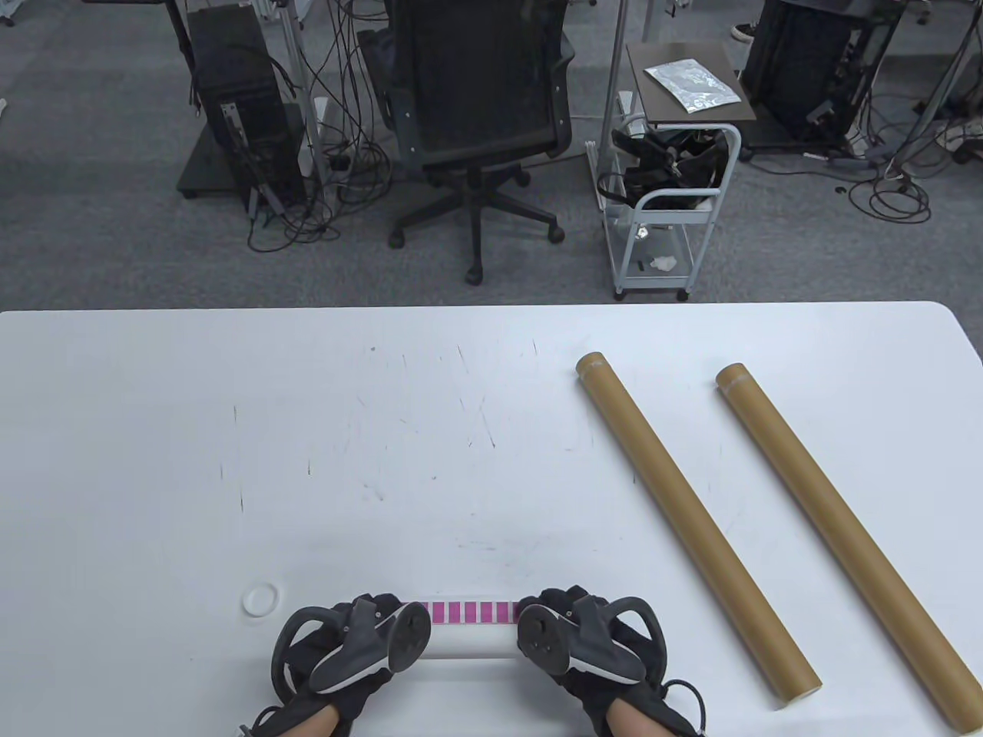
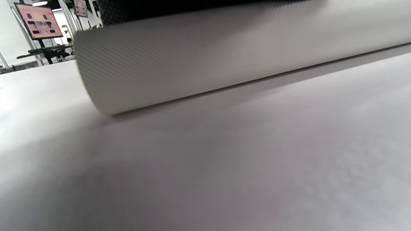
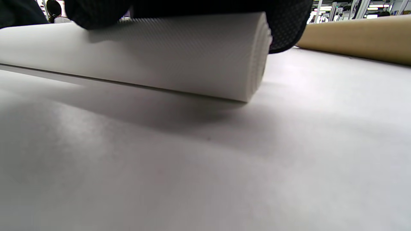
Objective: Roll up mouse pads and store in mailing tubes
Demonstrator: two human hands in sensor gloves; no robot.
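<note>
A white mouse pad, rolled into a tight cylinder with a pink striped edge on top, lies near the table's front edge. My left hand covers its left end and my right hand its right end, fingers curled over the roll. In the left wrist view the roll rests on the table with black glove on it. The right wrist view shows the roll's spiral end under the gloved fingers. Two brown mailing tubes lie diagonally to the right, apart from both hands.
A small translucent ring lies on the white table just left of my left hand. One brown tube shows behind the roll in the right wrist view. An office chair and a cart stand beyond the far edge.
</note>
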